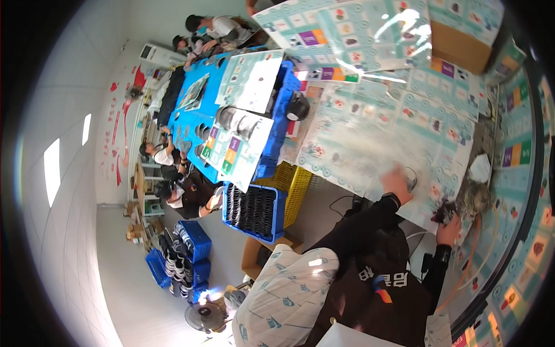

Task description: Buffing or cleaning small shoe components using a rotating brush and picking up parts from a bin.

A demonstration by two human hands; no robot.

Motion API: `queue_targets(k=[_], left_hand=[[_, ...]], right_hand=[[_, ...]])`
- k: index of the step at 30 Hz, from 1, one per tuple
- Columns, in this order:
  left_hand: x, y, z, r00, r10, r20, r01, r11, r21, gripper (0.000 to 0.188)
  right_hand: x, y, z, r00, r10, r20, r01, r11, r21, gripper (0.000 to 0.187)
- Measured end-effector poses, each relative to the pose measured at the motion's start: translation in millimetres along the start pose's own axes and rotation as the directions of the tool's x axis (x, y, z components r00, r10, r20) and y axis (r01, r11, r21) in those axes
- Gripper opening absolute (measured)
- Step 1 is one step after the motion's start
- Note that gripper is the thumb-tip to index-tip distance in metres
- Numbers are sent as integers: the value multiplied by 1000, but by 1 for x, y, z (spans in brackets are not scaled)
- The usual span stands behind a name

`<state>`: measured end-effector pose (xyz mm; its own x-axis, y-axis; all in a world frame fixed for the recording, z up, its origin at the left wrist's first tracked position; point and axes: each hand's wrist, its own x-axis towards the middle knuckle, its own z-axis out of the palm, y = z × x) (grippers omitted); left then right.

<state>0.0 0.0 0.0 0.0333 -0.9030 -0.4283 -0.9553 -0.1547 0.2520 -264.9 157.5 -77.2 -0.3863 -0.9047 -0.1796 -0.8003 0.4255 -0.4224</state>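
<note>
My left hand (396,184) is over the table covered with printed sheets (358,133), its fingers smeared by motion. Right beside it and touching it is a round, dark-rimmed piece (411,180); whether the fingers grip it, I cannot tell. Near the table's right edge, my right hand (448,229) is closed around a dark, reddish-brown, bristly clump (443,212), whose exact kind is unclear. A grey, fuzzy heap (474,199) lies just beyond that hand.
A blue crate (273,231) of dark curved parts and a yellow basket (299,191) stand to the left. Beyond is a blue table (217,87) with several people around it. An orange hose (469,263) hangs at right; a fan (205,315) stands lower left.
</note>
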Motion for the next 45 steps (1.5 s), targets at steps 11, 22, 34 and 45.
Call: queue_targets(k=[11,22,34,45], left_hand=[[2,-473,-274,818,-138,-559,322,914,246,139],[57,-820,-436,711,-532,-459,631,771,84,133],[114,-871,-441,808,-462,-366,526,845,95,137],[119,-651,-382,879,-11,-476,-325,715,-618,35]], right_hand=[[-6,-109,11,962,-253,-107,249,967,-43,34],[-48,-276,24,978,-193,80,203,968,-148,29],[-70,-311,1,992,-127,-3,123,961,-247,26],[-73,-341,3,995,-90,-45,81,981,-176,25]])
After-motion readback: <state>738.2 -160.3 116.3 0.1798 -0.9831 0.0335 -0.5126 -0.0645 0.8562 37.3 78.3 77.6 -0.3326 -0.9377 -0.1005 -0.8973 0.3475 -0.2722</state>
